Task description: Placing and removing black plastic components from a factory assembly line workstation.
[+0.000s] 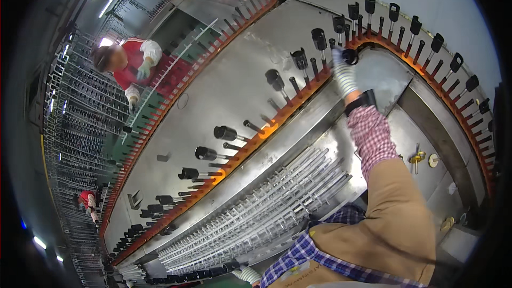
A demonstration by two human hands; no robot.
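My right hand (345, 77), in a white striped glove, reaches out to the bend of the orange-edged conveyor line. Its fingers are somewhat blurred, and they appear closed on a black cup-shaped part (350, 56) beside the upright spindles. Similar black parts (319, 39) stand on spindles along the line, with bare dark spindles (314, 66) between them. Low at the bottom edge is my left hand (247, 274), also gloved, beside a row of black parts (202, 274). Its fingers are mostly hidden, so whether it holds one of them does not show.
Metal racks with hooks (256, 213) lie piled in front of me. Behind the near line stretches a steel surface (213, 101). Across it, a person in red (128, 64) works beside hanging racks (80, 101); another person (88, 200) is farther left. Brass-coloured fittings (417, 157) lie at right.
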